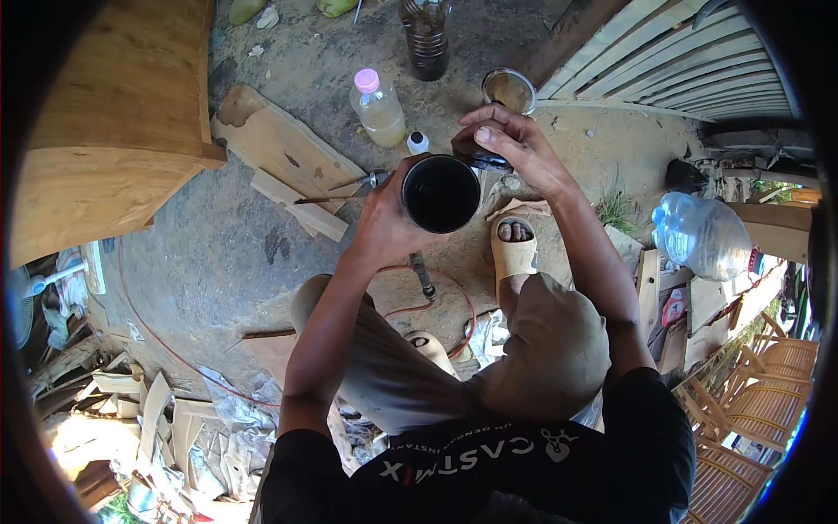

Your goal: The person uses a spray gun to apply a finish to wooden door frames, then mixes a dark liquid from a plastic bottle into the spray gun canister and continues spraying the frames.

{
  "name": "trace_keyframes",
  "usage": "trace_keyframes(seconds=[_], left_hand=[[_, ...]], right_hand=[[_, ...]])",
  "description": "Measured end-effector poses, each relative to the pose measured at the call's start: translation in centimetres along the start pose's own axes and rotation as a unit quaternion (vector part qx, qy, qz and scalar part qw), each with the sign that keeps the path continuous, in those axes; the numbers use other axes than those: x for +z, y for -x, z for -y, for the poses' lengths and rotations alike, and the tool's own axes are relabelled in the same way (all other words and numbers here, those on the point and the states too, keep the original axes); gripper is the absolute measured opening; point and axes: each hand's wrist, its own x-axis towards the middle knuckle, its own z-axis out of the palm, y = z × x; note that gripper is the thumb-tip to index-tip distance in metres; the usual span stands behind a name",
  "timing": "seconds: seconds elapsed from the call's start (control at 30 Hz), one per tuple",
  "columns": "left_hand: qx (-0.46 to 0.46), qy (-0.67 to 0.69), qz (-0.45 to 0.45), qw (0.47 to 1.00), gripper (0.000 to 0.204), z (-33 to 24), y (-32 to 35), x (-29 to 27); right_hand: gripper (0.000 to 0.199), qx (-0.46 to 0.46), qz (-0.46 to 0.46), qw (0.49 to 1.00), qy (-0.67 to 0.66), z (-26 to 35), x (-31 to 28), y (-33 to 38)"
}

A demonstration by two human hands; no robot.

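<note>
Left hand (382,214) wraps black cup (442,217), interior dark, contents unclear. Right hand (524,150) pinches dark brown piece (477,154) beside rim. Beyond: pink-capped bottle (381,117), cloudy liquid; ribbed bottle (426,44), dark liquid.

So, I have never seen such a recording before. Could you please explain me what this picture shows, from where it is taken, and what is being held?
There is no machine here: these are a person's own two bare hands. The single picture comes from a wide fisheye camera on the person's head, looking down, so its edges look bent and dark.

The left hand holds a dark, round cup, its open mouth toward the camera. The right hand holds a dark brown object beside it; its exact kind is unclear.

On the grey ground stand a pink-capped bottle, a bottle of dark liquid and a round tub. Flat wooden boards lie to the left.
</note>
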Motion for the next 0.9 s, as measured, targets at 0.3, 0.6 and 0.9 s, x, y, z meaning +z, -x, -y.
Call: trace_keyframes(seconds=[0.3,0.6,0.9], left_hand=[[-0.023,-0.155,0.052,0.986,0.080,-1.8,-6.4,-0.2],[-0.077,-0.319,0.111,0.938,0.095,-3.8,-13.5,1.7],[-0.068,-0.415,0.111,0.900,0.096,-4.5,-16.6,3.3]], right_hand=[[0.083,0.130,-0.054,0.901,-0.410,-10.1,-2.9,7.0],[0.074,0.106,-0.159,0.911,-0.365,-14.1,-6.9,7.7],[0.065,0.114,-0.188,0.898,-0.382,-15.5,-7.6,7.5]])
